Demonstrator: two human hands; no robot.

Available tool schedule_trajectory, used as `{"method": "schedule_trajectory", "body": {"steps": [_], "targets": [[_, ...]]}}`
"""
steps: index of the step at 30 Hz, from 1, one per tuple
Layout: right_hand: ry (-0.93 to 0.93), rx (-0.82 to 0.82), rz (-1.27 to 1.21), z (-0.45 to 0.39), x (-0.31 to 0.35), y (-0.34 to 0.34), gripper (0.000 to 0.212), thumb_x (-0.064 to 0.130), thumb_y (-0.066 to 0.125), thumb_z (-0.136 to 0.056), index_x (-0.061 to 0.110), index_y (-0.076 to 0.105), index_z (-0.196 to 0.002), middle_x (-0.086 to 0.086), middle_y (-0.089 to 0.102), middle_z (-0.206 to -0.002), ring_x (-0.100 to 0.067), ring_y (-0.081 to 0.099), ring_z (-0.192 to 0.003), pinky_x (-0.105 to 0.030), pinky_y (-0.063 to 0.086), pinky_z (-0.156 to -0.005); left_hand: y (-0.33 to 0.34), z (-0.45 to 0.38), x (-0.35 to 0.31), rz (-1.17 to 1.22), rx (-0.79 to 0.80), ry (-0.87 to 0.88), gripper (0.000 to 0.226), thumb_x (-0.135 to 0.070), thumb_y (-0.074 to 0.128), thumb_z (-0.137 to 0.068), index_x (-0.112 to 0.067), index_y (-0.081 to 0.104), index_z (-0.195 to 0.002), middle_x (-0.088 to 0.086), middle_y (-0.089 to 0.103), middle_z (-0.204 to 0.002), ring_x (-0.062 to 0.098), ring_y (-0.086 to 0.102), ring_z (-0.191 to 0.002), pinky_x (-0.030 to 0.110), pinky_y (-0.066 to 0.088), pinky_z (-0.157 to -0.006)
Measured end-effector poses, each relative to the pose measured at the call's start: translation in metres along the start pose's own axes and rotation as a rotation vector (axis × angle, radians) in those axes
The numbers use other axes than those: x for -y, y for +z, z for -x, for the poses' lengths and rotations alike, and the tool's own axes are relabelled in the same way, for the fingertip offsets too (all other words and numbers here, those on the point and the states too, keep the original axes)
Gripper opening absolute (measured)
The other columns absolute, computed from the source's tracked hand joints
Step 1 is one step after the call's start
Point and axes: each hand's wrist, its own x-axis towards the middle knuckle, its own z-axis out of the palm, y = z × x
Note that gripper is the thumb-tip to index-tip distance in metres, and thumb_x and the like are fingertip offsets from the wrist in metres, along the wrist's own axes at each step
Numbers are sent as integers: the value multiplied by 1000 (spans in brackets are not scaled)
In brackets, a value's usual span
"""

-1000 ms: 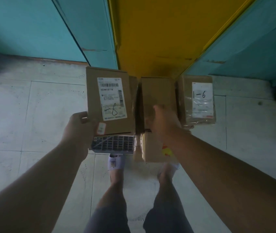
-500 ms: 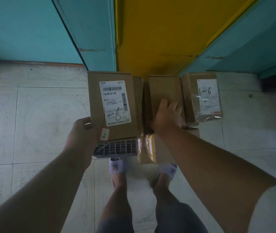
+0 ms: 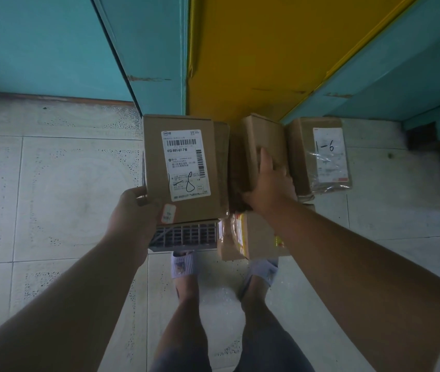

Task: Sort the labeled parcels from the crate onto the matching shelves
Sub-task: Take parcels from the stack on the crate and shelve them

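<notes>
Here the left hand grips a labelled box by its near left corner, thumb curled onto the top face beside a small sticker, the other fingers hidden beneath. The box juts forward and to the right of that hand, label up; a barcode and a handwritten mark that looks like an 8 show, while the fine print is too small to read. The right hand holds a plain box, fingers laid over its top and right side and thumb curled round its near left edge. That box is tilted, reaching forward from the palm; no label shows on it. It stands between the labelled box and a third box, wrapped in clear film and marked "1-6", which sits just to the right; whether the two touch I cannot tell.

Under the labelled box a grey crate shows only as a strip of gridded wall; the rest is covered. Beside it, below the right wrist, lies a parcel with yellow and red print under film, partly hidden by the forearm. What the boxes rest on cannot be made out.

Beyond the boxes rise teal panels and a yellow panel, cut off at the top. A dark object at the far right is blurred. Pale floor tiles lie all round, and two feet in white slippers stand below the crate.
</notes>
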Motion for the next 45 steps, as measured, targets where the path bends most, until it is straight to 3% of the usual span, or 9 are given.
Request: {"method": "schedule_trajectory", "body": {"steps": [8,14,21,25,30,33,36,41,45], "targets": [[13,-297,-34,23,-15,-21,83,24,65,-92,9,13,-155,-20,45,-140,-35,55,-121,-45,53,-94,1,8,-2,-19,6,9,30,-9,56,-97,-20,55,-125,-1,71,-104,23,73,-88,41,60,-76],[-74,-484,-142,60,-38,-39,67,18,63,-93,16,28,-150,-18,50,-137,-34,57,-120,-47,58,-87,6,23,-11,7,-1,31,30,-12,55,-99,-21,51,-128,0,70,-106,23,73,-87,38,58,-69],[-80,-528,-492,108,-73,-65,46,19,54,-100,19,43,-144,-3,53,-139,-14,57,-117,-12,47,-78,28,68,-25,-28,-51,161,17,-28,47,-103,-29,49,-120,0,65,-103,23,66,-91,44,59,-78],[-91,-571,-563,126,-107,-86,43,23,52,-101,20,43,-142,-2,59,-129,-17,62,-111,-28,59,-80,56,101,-28,-132,-53,242,16,-26,44,-103,-27,48,-119,-1,64,-99,20,64,-84,41,58,-74],[-144,-608,-670,168,-172,-130,41,17,53,-99,19,43,-139,-3,60,-126,-16,60,-109,-16,51,-78,105,169,-36,-204,-48,294,24,-31,46,-98,-22,52,-120,-1,64,-99,22,67,-87,45,60,-69],[-140,-605,-732,206,-226,-159,39,19,52,-100,22,43,-138,1,62,-122,-16,62,-104,-15,53,-73,141,228,-39,-186,-7,321,30,-37,48,-93,-23,54,-120,1,66,-102,25,67,-95,51,60,-77],[-96,-617,-808,247,-288,-191,35,20,50,-102,22,43,-136,11,60,-119,-10,64,-95,-5,51,-62,182,288,-38,-170,47,379,14,-36,53,-95,-28,59,-105,-3,69,-96,20,69,-89,39,57,-68],[35,-679,-934,301,-394,-247,35,23,49,-103,25,42,-137,11,62,-119,-6,65,-89,-2,46,-54,265,371,-35,-222,210,462,36,-45,67,-91,-26,57,-119,-11,69,-100,12,68,-85,26,58,-55],[130,-764,-1096,324,-460,-285,40,26,56,-100,23,46,-139,13,67,-114,1,67,-85,-6,49,-56,330,413,-48,-285,364,494,43,-51,70,-86,-26,62,-120,-2,74,-97,23,71,-85,50,62,-76]]}}
